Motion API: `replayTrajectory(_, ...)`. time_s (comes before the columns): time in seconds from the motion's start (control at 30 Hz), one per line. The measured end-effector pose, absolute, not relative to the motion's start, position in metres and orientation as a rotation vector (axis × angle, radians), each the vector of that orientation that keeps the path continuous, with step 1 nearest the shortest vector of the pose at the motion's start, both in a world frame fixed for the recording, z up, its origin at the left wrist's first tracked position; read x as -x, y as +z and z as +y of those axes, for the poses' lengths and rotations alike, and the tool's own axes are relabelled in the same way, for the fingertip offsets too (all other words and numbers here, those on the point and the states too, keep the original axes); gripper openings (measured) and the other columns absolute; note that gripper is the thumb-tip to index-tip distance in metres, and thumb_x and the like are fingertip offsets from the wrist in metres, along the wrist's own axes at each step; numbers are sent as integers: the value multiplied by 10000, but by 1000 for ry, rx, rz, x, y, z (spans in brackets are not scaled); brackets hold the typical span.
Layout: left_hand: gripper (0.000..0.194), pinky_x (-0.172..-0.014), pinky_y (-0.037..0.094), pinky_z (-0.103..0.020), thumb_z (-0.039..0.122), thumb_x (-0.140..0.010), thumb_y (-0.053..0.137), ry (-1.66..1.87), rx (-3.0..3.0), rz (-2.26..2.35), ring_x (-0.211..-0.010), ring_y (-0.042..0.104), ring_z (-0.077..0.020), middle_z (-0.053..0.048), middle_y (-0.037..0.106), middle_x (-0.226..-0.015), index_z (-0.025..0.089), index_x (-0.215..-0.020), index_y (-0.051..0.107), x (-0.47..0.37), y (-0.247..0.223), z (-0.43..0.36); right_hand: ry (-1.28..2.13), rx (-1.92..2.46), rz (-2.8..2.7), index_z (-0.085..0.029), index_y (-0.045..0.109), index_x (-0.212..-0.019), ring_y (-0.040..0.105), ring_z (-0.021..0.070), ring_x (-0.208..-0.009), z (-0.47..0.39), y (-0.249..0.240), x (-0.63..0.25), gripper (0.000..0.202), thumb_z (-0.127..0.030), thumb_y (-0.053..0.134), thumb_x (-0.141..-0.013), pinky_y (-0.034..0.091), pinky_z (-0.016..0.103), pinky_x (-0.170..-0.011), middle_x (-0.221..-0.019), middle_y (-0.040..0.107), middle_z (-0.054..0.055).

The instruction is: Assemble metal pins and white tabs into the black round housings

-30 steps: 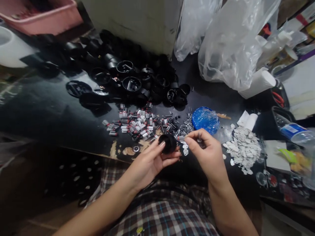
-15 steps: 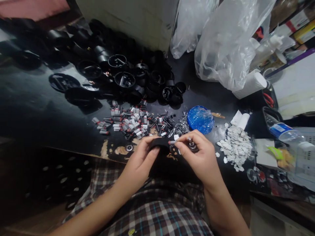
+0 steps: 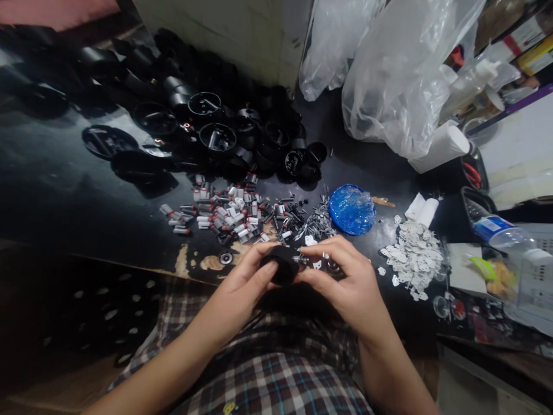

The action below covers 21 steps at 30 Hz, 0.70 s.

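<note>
My left hand (image 3: 247, 276) is closed around a black round housing (image 3: 283, 266), thumb on its near side, just above the table's front edge. From the housing's right side sticks a small spring-like metal piece (image 3: 301, 259). My right hand (image 3: 349, 279) has its index fingertip at that piece and its thumb by the housing's lower right edge. A dark, short tool (image 3: 333, 266) is tucked in the curled fingers of this hand, mostly hidden. Beyond the hands lie a heap of grey cylinders with red bands (image 3: 233, 213) and a pile of small grey pointed parts (image 3: 318, 220).
Many black round housings (image 3: 218, 137) crowd the back left. A blue lid (image 3: 352, 210) with clear film lies behind my right hand. On the right are a heap of white flat pieces (image 3: 412, 259), a plastic bottle (image 3: 496, 229) and clear plastic bags (image 3: 389, 86).
The housing has turned in my left hand, showing more of its round side. My right fingers have let go of the small grey and red cylinder; a spring-like piece now shows at the housing.
</note>
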<state>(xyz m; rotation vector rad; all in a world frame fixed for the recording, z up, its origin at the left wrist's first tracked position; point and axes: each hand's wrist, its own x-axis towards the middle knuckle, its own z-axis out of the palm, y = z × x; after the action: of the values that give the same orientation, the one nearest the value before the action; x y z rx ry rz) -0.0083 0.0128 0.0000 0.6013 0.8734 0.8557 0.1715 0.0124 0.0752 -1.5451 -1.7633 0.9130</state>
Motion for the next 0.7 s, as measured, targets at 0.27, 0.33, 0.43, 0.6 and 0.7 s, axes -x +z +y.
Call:
replayTrajectory(0.27,162,-886,488,-272,366,-896,611,814,-1013,911,-917,609,-194,-20,675,-937,304,-1002,718,33,-8,3,1683,1529,-1337,-221,738,-795,659,146,-737,14,72,-169,263,-483,738,-773,526,276,-717,-766,727,-14)
replayTrajectory(0.33,172,-880,490,-276,366,-896,610,783,-1007,908,-910,617,-196,-22,684,-945,299,-1015,715,38,-10,1,1726,1526,-1306,-214,721,-746,653,142,-706,14,71,-165,271,-483,749,-757,520,267,-683,-726,723,-19)
replayTrajectory(0.43,177,-840,515,-269,370,-877,640,737,-866,882,-905,651,-196,-25,708,-957,278,-1010,712,38,-12,-1,1751,1487,-1370,-213,709,-743,666,144,-727,15,67,-161,234,-431,692,-826,512,272,-701,-722,727,-21)
replayTrajectory(0.6,201,-860,571,-332,360,-856,674,882,-408,957,-937,696,-209,-28,723,-1052,253,-1026,692,22,-7,4,759,1886,-2030,-199,692,-964,650,211,-936,33,44,-156,195,-262,507,-962,404,381,-832,-978,725,57)
replayTrajectory(0.7,210,-931,551,-330,332,-869,665,959,-336,943,-1045,677,-204,-27,721,-1114,254,-1065,673,16,-5,10,262,2041,-2338,-167,652,-947,629,248,-885,47,29,-151,183,-244,486,-953,333,406,-772,-965,680,95)
